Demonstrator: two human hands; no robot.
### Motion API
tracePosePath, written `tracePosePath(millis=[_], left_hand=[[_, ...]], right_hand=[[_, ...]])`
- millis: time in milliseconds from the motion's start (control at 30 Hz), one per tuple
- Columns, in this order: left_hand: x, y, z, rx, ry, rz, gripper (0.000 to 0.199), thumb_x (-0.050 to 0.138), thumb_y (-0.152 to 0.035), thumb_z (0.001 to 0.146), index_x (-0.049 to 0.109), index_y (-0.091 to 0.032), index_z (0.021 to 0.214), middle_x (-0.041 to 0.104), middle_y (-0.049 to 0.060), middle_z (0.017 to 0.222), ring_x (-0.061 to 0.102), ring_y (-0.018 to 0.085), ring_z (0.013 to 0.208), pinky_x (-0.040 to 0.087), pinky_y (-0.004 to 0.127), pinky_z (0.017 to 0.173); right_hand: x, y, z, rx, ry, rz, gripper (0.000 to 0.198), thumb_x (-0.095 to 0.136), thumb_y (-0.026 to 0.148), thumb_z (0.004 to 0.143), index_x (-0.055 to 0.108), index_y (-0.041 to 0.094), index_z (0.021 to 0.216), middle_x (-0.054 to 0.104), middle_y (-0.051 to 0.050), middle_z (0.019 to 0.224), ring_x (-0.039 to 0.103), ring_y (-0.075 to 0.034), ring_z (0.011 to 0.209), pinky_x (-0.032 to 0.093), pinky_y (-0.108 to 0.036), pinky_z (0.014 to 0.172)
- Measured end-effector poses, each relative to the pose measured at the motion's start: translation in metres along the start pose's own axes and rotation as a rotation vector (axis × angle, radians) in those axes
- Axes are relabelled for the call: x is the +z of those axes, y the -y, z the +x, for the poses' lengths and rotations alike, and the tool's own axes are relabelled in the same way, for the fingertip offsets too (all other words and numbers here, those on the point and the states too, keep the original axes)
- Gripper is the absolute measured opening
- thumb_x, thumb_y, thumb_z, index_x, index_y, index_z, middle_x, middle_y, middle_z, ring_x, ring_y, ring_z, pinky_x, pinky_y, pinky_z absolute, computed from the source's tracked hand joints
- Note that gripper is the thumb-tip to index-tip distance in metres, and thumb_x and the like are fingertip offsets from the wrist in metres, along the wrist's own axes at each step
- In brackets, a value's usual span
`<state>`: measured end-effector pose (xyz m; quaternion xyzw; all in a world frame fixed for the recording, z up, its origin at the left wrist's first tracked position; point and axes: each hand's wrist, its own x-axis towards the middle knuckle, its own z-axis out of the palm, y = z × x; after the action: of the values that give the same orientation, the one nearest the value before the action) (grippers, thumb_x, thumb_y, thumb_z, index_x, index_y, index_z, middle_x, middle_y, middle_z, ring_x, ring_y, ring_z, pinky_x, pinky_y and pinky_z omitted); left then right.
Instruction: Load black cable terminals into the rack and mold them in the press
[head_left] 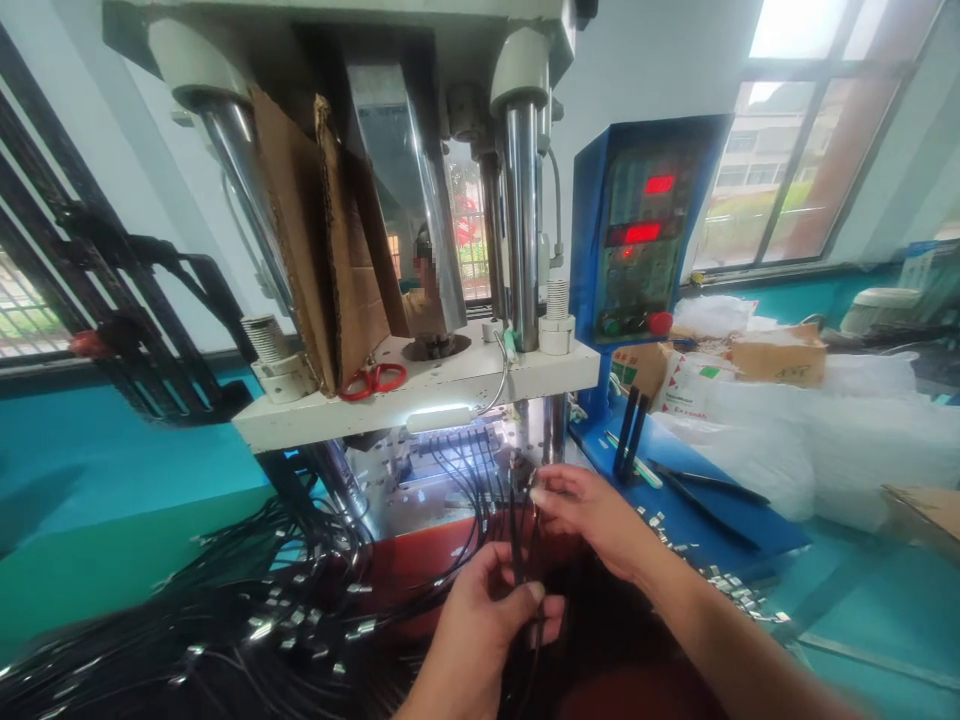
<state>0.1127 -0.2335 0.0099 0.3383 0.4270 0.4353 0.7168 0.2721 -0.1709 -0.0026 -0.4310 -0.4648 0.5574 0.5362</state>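
Observation:
My left hand (476,625) is closed on a black cable (516,535), which stands up between thumb and fingers in front of the press. Just above and to the right, my right hand (589,508) pinches at the upper part of the cable; its tip is too small to make out. Beyond my hands, several black cables run out of a lit metal mold (450,458) on the press's lower plate. A large heap of black cables (247,620) with shiny metal ends lies at the left.
The white press plate (450,375) overhangs the mold, with red-handled scissors (373,380) and cardboard on it. A blue control box (637,230) stands right of it. Small metal pieces (739,595) and black strips (705,505) lie on the blue table, with white bags (847,440) behind.

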Motion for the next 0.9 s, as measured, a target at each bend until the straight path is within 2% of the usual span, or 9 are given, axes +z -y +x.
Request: tracePosePath(millis=[133, 233, 400, 600, 667, 800, 900], left_hand=[[-0.001, -0.001, 0.002, 0.000, 0.042, 0.025, 0.026, 0.069, -0.014, 0.074, 0.053, -0.016, 0.093, 0.055, 0.001, 0.081, 0.066, 0.017, 0.073, 0.054, 0.035, 0.073], [-0.003, 0.001, 0.005, 0.005, 0.054, 0.035, 0.022, 0.066, -0.016, 0.077, 0.051, -0.016, 0.094, 0.056, 0.001, 0.082, 0.066, 0.018, 0.073, 0.055, 0.038, 0.075], [-0.004, 0.007, 0.011, 0.003, 0.062, 0.068, 0.017, 0.058, -0.020, 0.084, 0.050, -0.015, 0.098, 0.059, 0.006, 0.095, 0.066, 0.017, 0.073, 0.056, 0.040, 0.074], [0.000, 0.008, 0.012, 0.027, 0.063, 0.154, 0.022, 0.051, -0.023, 0.088, 0.050, -0.014, 0.107, 0.060, 0.013, 0.111, 0.064, 0.014, 0.070, 0.057, 0.035, 0.068], [0.000, 0.008, 0.012, 0.038, 0.064, 0.170, 0.024, 0.050, -0.024, 0.088, 0.050, -0.014, 0.110, 0.059, 0.011, 0.107, 0.063, 0.014, 0.069, 0.057, 0.033, 0.066], [-0.002, 0.012, 0.015, 0.025, 0.090, 0.171, 0.026, 0.051, -0.028, 0.088, 0.049, -0.013, 0.110, 0.056, 0.003, 0.080, 0.061, 0.013, 0.064, 0.055, 0.031, 0.063], [-0.003, 0.016, 0.018, 0.011, 0.089, 0.147, 0.025, 0.050, -0.028, 0.088, 0.048, -0.013, 0.108, 0.056, 0.003, 0.079, 0.061, 0.013, 0.062, 0.054, 0.030, 0.060]], right_hand=[[0.003, 0.003, -0.004, 0.034, 0.059, -0.021, 0.058, 0.075, 0.027, 0.070, 0.049, 0.023, 0.122, 0.061, 0.004, 0.077, 0.063, -0.014, 0.056, 0.053, -0.028, 0.051], [0.005, 0.005, -0.007, 0.038, 0.082, -0.054, 0.063, 0.071, 0.022, 0.073, 0.042, 0.023, 0.129, 0.060, 0.005, 0.075, 0.061, -0.012, 0.054, 0.050, -0.025, 0.050], [0.007, 0.004, -0.009, 0.009, 0.096, -0.064, 0.065, 0.062, 0.015, 0.075, 0.036, 0.024, 0.133, 0.059, -0.003, 0.102, 0.065, -0.014, 0.068, 0.054, -0.030, 0.061], [0.008, 0.000, -0.013, 0.001, 0.051, -0.240, 0.069, 0.065, 0.019, 0.074, 0.035, 0.028, 0.135, 0.049, -0.008, 0.119, 0.058, -0.009, 0.060, 0.050, -0.026, 0.051], [0.009, -0.002, -0.013, -0.014, 0.040, -0.270, 0.073, 0.067, 0.019, 0.071, 0.035, 0.029, 0.136, 0.048, -0.008, 0.121, 0.058, -0.009, 0.061, 0.050, -0.026, 0.052], [0.012, -0.003, -0.014, -0.013, 0.026, -0.269, 0.073, 0.067, 0.021, 0.071, 0.034, 0.028, 0.136, 0.048, -0.008, 0.119, 0.061, -0.013, 0.070, 0.053, -0.027, 0.054], [0.013, -0.001, -0.015, -0.024, 0.031, -0.275, 0.070, 0.064, 0.021, 0.073, 0.034, 0.028, 0.136, 0.049, -0.007, 0.119, 0.061, -0.012, 0.066, 0.052, -0.026, 0.052]])
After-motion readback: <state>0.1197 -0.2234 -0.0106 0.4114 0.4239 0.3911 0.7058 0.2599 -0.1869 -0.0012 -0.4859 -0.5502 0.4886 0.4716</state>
